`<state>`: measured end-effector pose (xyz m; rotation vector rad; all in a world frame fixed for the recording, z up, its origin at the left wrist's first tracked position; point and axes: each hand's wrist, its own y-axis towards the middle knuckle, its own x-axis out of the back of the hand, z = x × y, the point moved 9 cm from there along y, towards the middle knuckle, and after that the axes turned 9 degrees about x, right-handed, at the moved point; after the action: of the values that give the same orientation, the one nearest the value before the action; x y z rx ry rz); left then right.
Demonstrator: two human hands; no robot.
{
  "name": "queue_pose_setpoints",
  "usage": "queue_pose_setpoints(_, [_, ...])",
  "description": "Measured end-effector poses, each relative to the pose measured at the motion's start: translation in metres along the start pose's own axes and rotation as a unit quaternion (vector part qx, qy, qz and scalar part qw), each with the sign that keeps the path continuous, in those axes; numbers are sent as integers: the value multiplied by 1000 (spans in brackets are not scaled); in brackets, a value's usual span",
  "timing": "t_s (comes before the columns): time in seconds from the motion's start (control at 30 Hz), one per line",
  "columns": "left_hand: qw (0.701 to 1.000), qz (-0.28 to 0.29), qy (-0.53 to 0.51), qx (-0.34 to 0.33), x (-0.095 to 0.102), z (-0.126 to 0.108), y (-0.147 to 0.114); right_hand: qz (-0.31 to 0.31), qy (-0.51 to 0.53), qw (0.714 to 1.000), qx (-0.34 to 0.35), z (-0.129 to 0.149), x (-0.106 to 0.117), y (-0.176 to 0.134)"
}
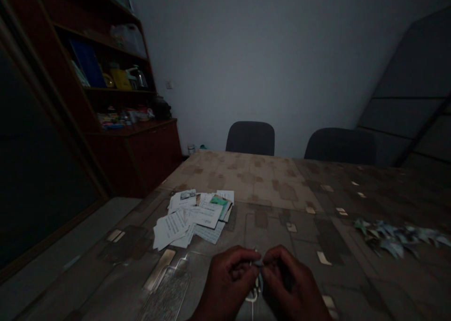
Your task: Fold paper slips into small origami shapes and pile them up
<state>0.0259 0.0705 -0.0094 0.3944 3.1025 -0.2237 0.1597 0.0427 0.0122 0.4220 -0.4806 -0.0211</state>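
My left hand point(229, 283) and my right hand point(291, 283) meet fingertip to fingertip just above the near part of the table. Both are closed in a pinch. Something small, thin and dark shows between the fingertips, too dim and too covered by the fingers to name. Beyond my left hand lies a loose, overlapping pile of printed paper pieces point(207, 215), mostly white with dark text, one with a green picture. Off to the right of my right hand, several small folded paper pieces point(394, 239) with pointed ends lie in a cluster.
A patterned tablecloth point(253, 175) covers the large table. Two dark chairs point(251, 138) stand at its far side, before a plain wall. A reddish-brown shelf cabinet point(141, 147) with household items rises at the left. The room is dim.
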Motion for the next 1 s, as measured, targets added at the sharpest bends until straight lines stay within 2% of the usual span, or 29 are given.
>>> queue_pose_setpoints(0.1, [1000,-4,-2,9,0,4,0,-20,-20,999,40,9,5,1])
queue_pose_setpoints(0.23, [1000,-12,-13,-2,1,2,0,-6,-43,993,112,23,6,3])
queue_pose_setpoints(0.57, [999,-14,29,-21,-1,-10,-4,20,-63,979,195,33,5,2])
queue_pose_setpoints(0.7, [998,-19,45,-33,-1,-14,-5,25,-76,977,199,33,5,3])
queue_pose_setpoints(0.87, [998,-20,32,-56,1,-14,-4,30,-45,981,188,28,3,2])
queue_pose_setpoints(1.0, [996,-22,56,-65,2,-13,-4,23,-33,987,155,23,4,2])
